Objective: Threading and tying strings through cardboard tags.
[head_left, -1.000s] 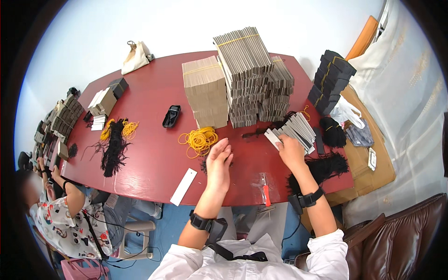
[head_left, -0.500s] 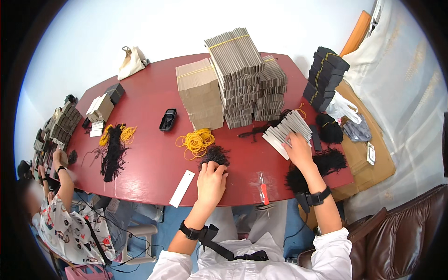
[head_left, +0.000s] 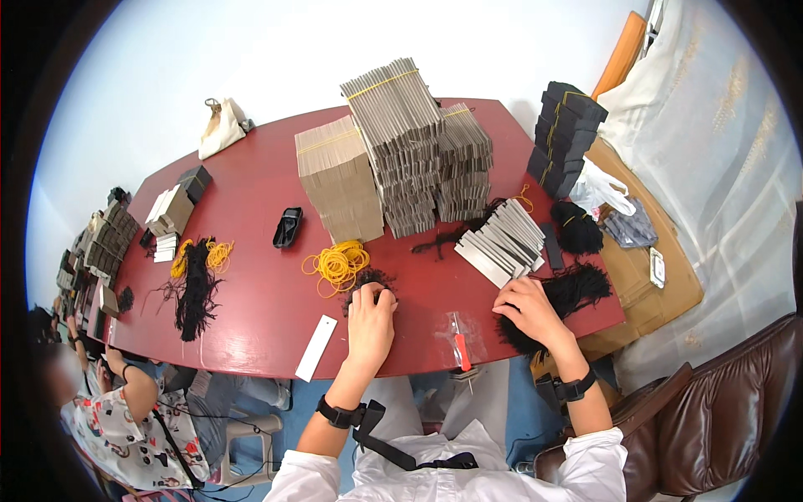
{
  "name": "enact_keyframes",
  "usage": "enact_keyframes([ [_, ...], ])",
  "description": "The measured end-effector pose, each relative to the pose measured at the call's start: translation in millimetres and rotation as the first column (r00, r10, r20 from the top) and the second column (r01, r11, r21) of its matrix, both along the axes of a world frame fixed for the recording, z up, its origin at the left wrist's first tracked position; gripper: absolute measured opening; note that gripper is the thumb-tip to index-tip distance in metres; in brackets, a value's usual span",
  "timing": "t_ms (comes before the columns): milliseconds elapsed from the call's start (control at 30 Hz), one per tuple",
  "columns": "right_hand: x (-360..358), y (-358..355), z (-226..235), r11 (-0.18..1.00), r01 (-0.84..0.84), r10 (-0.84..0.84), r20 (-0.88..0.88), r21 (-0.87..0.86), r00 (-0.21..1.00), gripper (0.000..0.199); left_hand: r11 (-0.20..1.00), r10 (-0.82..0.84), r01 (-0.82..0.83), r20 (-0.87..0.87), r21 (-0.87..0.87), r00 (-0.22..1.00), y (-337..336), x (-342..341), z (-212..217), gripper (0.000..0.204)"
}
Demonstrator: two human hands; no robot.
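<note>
My left hand (head_left: 370, 326) rests at a small pile of short black pieces (head_left: 360, 289), its fingers curled together; whatever they pinch is hidden. Left of it, near the table edge, lies a white card tag (head_left: 317, 347) with a small hole. At the right, my right hand (head_left: 531, 309) bends its fingers over a bundle of black cords (head_left: 577, 287); I cannot make out what is between the fingertips. A fanned row of pale card tags (head_left: 502, 243) lies just beyond that hand. Between my hands is a red-handled tool (head_left: 461, 351) at the edge.
Tall stacks of banded card pieces (head_left: 393, 125) stand mid-table. Yellow elastic cords (head_left: 339, 266), a black tray (head_left: 288, 227) and another black cord bundle (head_left: 196, 289) lie left. Black banded stacks (head_left: 569, 134) stand right, beside cardboard (head_left: 669, 293). A person (head_left: 138, 418) sits at the left.
My right hand has left the fanned tags and come nearer, down to the black cords. My left hand stays at the small black pile. The whole view has shifted slightly.
</note>
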State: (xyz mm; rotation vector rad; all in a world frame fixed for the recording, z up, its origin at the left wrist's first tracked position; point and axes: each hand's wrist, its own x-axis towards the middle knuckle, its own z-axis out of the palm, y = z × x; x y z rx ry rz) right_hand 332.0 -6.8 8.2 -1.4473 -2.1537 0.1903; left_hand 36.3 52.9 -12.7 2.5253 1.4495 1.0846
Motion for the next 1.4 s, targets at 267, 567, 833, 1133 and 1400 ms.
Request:
enact_keyframes([
  [267,-12,-1,7,0.989,0.141,-0.143,0.082,0.037,0.986,0.014,0.997,-0.047,0.059,0.186,-0.055,0.981,-2,-8,2,0.008],
  [567,-9,-2,-13,0.985,0.165,-0.165,0.002,0.055,0.986,0.013,0.951,-0.095,0.219,0.469,-0.218,0.878,-12,-8,5,0.007],
  [833,-5,5,-15,0.991,0.131,-0.133,0.075,0.029,0.988,0.013,0.952,-0.112,0.246,0.541,-0.182,0.833,-25,-6,5,0.011],
  [1133,-20,0,1,0.997,0.075,-0.080,0.161,0.033,0.984,0.012,0.880,0.077,0.278,0.692,-0.386,0.718,-43,4,8,0.009],
  [1400,-12,2,-6,0.993,0.111,-0.115,0.122,0.045,0.986,0.012,0.893,0.004,0.306,0.685,-0.330,0.728,-50,7,-2,0.008],
])
